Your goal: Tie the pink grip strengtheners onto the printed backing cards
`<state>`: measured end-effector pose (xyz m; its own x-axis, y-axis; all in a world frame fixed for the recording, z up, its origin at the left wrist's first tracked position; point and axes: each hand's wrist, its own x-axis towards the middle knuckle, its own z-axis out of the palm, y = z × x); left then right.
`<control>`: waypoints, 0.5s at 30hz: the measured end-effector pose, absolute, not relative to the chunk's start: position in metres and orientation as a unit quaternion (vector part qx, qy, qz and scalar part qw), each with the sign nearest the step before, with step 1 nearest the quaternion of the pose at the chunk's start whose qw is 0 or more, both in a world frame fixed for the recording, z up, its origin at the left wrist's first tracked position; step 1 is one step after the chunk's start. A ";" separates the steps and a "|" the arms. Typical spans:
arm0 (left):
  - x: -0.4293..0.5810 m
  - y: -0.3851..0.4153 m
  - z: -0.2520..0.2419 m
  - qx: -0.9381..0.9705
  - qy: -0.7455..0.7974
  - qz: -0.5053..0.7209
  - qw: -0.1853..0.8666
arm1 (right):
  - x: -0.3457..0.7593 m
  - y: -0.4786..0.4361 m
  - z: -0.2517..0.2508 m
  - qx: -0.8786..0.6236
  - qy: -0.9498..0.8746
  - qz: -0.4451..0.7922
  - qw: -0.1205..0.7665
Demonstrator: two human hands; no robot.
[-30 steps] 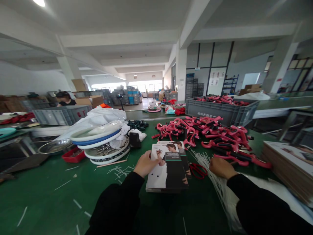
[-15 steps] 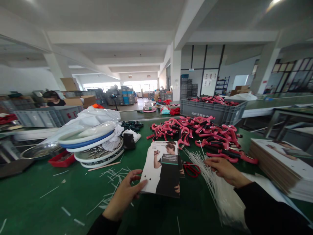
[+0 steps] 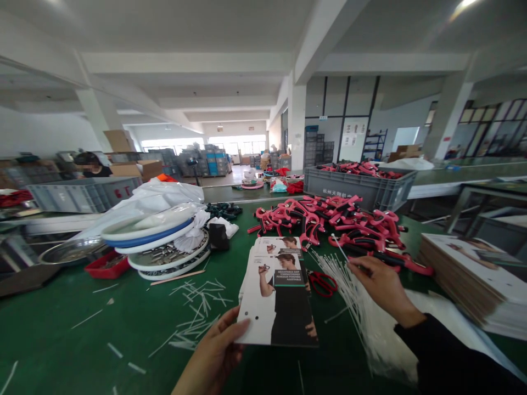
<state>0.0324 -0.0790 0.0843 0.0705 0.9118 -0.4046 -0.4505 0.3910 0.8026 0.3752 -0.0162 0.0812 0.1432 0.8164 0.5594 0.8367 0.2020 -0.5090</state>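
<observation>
1. While the left hand (image 3: 216,345) grips the printed card (image 3: 288,323) by its lower left corner, thumb on top and fingers curled beneath, the right hand (image 3: 382,282) pinches one white tie (image 3: 339,245) by thumb and fingertips.
2. Card location: front and centre over the green table (image 3: 74,351), near edge toward the wearer, overlapping the card stack (image 3: 257,247) behind it. Two dark holes (image 3: 251,315) sit just beyond the thumb.
3. Tie location: slants up-left from the right hand, above the loose tie bundle (image 3: 335,274). Clear bag (image 3: 391,334) lies under that forearm.
4. Card handling, judged: light, fairly stiff board, smooth face that may slide on its neighbours; corners could crease. Best hold: edge or corner, clear of the holes.
5. Tie handling, judged: very light, springy, slick plastic, hard to break by hand. Best hold: pinched along the strap, head left free.
6. Hidden: left fingertips under the card, the card's back, the tie's lower end inside the right hand.
7. Hard to tell: one card or several in the left grip; whether the card touches the stack. Left forearm cut off by the lower frame edge.
</observation>
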 end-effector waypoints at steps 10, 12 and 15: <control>0.050 -0.083 0.073 0.280 0.438 0.477 0.709 | 0.293 -0.065 0.108 -0.476 -0.700 0.215 0.487; 0.051 -0.085 0.070 0.282 0.432 0.480 0.709 | 0.275 -0.076 0.110 -0.450 -0.699 0.305 0.465; 0.051 -0.089 0.068 0.298 0.416 0.485 0.709 | 0.253 -0.085 0.107 -0.402 -0.725 0.354 0.432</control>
